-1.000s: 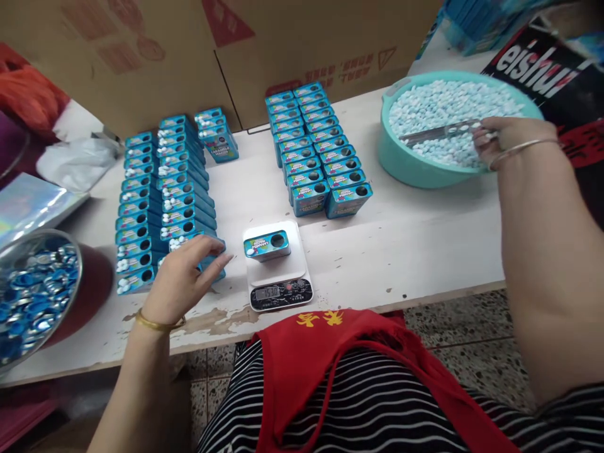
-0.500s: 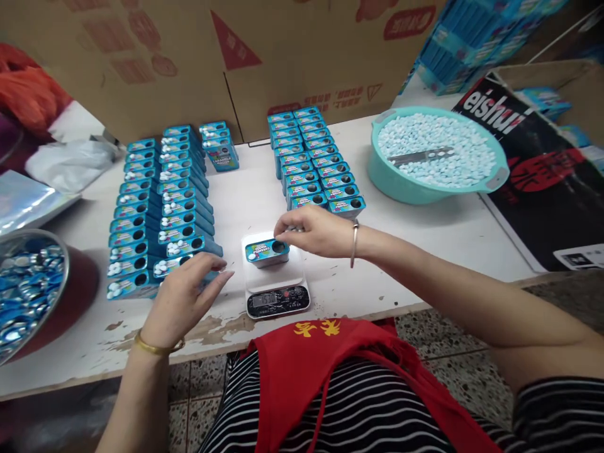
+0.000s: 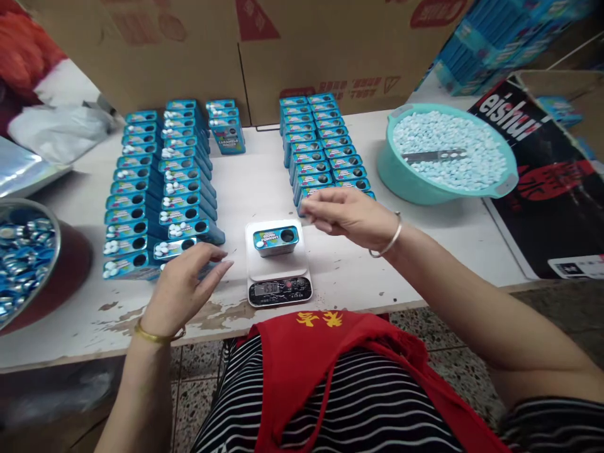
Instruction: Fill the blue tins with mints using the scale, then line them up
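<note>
A small blue tin [image 3: 268, 241] with a dark round hole in its top and one white mint on its lid stands on a white digital scale [image 3: 255, 272]. Just right of and above the tin, my right hand [image 3: 352, 217] is curled with fingertips pinched; mints showed in it a moment ago, but its fingers now hide them. My left hand [image 3: 186, 286] rests over the near end of the left tin rows, thumb and fingers apart, holding nothing. Several mints lie on the lids of the left rows of tins [image 3: 184, 189]. Another block of tins [image 3: 309, 156] stands beyond my right hand.
A turquoise basin [image 3: 410, 179] of pale mints, with a flat strip lying in it, sits at the right. A red bowl [image 3: 70, 264] of shiny blue-silver pieces stands at the left. A large cardboard box [image 3: 189, 63] walls off the back; a black printed sheet [image 3: 523, 220] lies far right.
My right hand has drawn away from the tin's hole to the right. My left hand has stayed nearly in place. The whole view has shifted slightly.
</note>
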The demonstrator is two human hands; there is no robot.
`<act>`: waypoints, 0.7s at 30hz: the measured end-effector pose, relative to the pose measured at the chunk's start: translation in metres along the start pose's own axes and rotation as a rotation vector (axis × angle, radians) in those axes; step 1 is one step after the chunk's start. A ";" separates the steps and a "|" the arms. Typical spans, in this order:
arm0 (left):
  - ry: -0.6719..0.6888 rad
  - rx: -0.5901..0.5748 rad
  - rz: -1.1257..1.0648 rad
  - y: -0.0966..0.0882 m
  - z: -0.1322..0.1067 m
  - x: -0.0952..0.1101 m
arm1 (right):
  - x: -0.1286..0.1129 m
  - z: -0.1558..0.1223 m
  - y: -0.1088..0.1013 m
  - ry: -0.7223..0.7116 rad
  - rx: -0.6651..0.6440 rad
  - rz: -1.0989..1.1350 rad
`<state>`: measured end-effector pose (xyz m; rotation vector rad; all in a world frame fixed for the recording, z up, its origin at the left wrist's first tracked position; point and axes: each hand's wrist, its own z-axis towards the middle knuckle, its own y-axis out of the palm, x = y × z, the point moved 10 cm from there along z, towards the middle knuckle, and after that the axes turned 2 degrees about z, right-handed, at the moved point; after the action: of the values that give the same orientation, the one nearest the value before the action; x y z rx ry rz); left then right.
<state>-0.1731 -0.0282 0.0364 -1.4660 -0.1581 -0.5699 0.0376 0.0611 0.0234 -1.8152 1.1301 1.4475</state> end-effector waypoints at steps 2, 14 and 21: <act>-0.003 0.002 -0.008 0.000 -0.001 -0.001 | 0.027 -0.013 -0.022 0.098 0.119 0.250; 0.133 0.144 -0.015 -0.005 0.013 0.029 | 0.127 -0.080 -0.040 0.336 0.345 0.448; 0.246 0.319 0.080 -0.004 0.006 0.048 | 0.118 -0.070 -0.020 0.281 0.246 0.386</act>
<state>-0.1321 -0.0348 0.0615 -1.0791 0.0042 -0.6244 0.0971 -0.0192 -0.0729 -1.7244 1.7960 1.2027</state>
